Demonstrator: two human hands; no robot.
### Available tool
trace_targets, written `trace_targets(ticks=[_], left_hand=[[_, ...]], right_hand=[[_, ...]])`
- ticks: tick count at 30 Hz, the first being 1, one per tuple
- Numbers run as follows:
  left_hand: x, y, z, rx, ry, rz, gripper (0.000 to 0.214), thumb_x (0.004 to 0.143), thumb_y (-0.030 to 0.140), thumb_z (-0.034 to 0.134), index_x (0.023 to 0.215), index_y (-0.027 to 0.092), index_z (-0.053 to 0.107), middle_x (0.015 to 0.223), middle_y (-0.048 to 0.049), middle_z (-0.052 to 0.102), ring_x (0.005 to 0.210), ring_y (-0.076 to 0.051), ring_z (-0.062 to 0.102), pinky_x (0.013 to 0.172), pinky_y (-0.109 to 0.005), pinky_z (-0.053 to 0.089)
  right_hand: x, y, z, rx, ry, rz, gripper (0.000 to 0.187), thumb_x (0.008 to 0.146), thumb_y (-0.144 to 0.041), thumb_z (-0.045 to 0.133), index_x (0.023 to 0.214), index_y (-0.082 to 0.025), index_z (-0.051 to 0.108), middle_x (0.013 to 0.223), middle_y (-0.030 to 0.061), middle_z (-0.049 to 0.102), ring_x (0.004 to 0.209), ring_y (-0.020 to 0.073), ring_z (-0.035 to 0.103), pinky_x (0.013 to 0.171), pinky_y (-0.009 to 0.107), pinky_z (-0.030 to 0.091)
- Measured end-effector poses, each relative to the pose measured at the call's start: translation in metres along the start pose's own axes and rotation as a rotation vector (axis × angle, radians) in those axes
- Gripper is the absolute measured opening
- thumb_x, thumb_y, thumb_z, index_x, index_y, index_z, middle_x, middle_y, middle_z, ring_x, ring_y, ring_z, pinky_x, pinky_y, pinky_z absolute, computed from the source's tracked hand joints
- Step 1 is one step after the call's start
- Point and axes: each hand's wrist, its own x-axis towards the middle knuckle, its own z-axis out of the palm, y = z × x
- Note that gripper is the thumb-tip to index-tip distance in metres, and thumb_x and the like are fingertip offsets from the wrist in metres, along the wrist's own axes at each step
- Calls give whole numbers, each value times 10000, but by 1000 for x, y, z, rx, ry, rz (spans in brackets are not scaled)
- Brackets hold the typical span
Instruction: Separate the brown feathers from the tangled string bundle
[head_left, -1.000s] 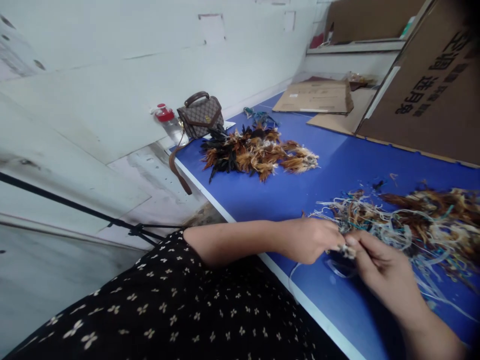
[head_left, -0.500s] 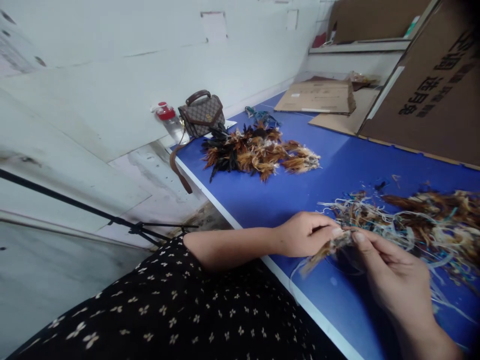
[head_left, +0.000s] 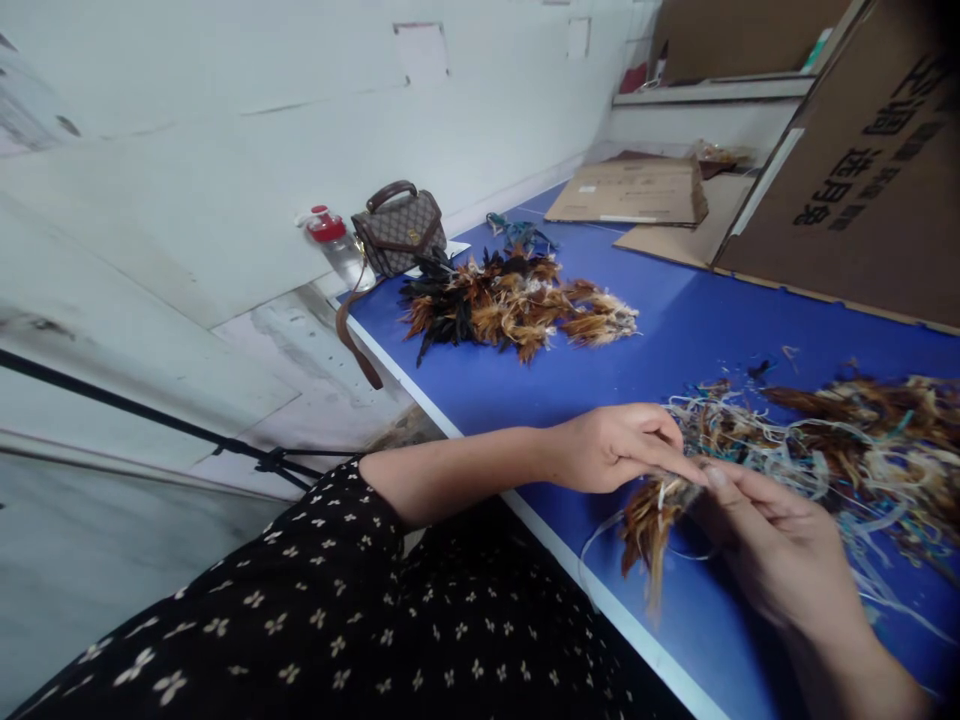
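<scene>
My right hand (head_left: 772,540) pinches the quill end of a small bunch of brown feathers (head_left: 651,522) between thumb and forefinger. The tips of the bunch hang down over the table's front edge. From the left, my left hand (head_left: 634,447) meets it, its fingers closed at the bound end, touching the right fingertips. A pale string (head_left: 596,545) trails from the bunch. Just behind the hands lies a tangled heap of feathers and white and teal strings (head_left: 780,445). Farther back sits a pile of brown and black feather bunches (head_left: 517,305).
On the blue table (head_left: 720,300), a handbag (head_left: 401,232) and a red-capped bottle (head_left: 334,245) stand at the far left end. Flattened cardboard (head_left: 630,192) lies at the back, beside a large upright cardboard box (head_left: 847,180). Black stand legs (head_left: 150,405) cross the left side.
The feather bunch has swung from slanting left to hanging down, and more of it shows. My left hand has shifted slightly up, its fingers now over the bound end.
</scene>
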Motion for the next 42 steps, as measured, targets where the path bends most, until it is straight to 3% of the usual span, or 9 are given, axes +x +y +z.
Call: trace_targets(ticks=[8, 15, 18, 24, 28, 32, 36, 39, 42], left_hand=[[2, 10, 2, -148, 130, -79, 117, 1069, 231, 799, 989, 187, 873, 1118, -122, 830, 1114, -201, 777, 1153, -415, 629], [-4, 17, 47, -765, 247, -518, 173, 1171, 358, 646, 1146, 190, 610, 893, -54, 798, 782, -158, 782, 799, -338, 658], [-2, 29, 57, -718, 294, -570, 188, 1168, 344, 645, 1073, 185, 615, 734, 11, 703, 598, -89, 621, 622, -239, 508], [5, 27, 63, -706, 472, -536, 256, 1039, 311, 802, 1012, 215, 565, 831, 14, 744, 622, -69, 570, 635, -239, 478], [2, 9, 55, -227, 510, -426, 174, 1041, 266, 738, 969, 223, 586, 886, -22, 729, 836, -156, 701, 851, -335, 608], [-6, 11, 34, 228, 153, -223, 122, 1052, 177, 618, 945, 232, 596, 1019, -90, 746, 1026, -233, 722, 1033, -433, 621], [-9, 18, 22, -46, -114, -79, 151, 1072, 288, 712, 954, 220, 648, 1003, -94, 766, 969, -204, 735, 964, -375, 630], [-8, 14, 22, -280, 83, -119, 205, 1075, 350, 748, 987, 207, 631, 1023, -95, 769, 921, -171, 746, 885, -334, 628], [-8, 8, 22, -102, 251, -172, 158, 1082, 304, 697, 988, 208, 613, 999, -82, 750, 898, -171, 722, 895, -350, 621]], right_hand=[[1, -7, 5, 131, -51, 125, 598, 946, -723, 910, 1219, -191, 925, 958, 116, 889, 748, 234, 813, 736, 347, 733], [-1, -14, 11, 43, 77, 59, 496, 973, -671, 906, 1254, -263, 928, 1069, 79, 917, 855, 234, 861, 829, 341, 756], [-1, -16, 11, 9, 84, 7, 446, 1006, -636, 885, 1269, -278, 926, 1047, 68, 913, 838, 228, 857, 839, 349, 761], [0, -30, 18, -93, 97, -75, 452, 1055, -687, 780, 1172, -270, 908, 978, 58, 882, 811, 231, 826, 831, 377, 746], [-4, -42, 22, -312, 8, -288, 382, 1131, -595, 668, 987, -273, 816, 762, 12, 745, 617, 166, 683, 605, 285, 586], [-3, -44, 13, -461, -43, -458, 347, 1150, -498, 642, 904, -272, 738, 760, 9, 715, 616, 150, 656, 625, 291, 535], [3, -45, 3, -370, -151, -308, 463, 1157, -612, 613, 872, -264, 725, 712, -5, 650, 600, 144, 604, 584, 268, 519], [3, -50, 7, -294, -207, -226, 534, 1145, -693, 600, 855, -259, 710, 710, 0, 643, 611, 153, 593, 565, 263, 514], [-1, -54, 14, -333, -178, -291, 509, 1147, -652, 614, 833, -261, 701, 678, -1, 624, 574, 145, 564, 563, 268, 501]])
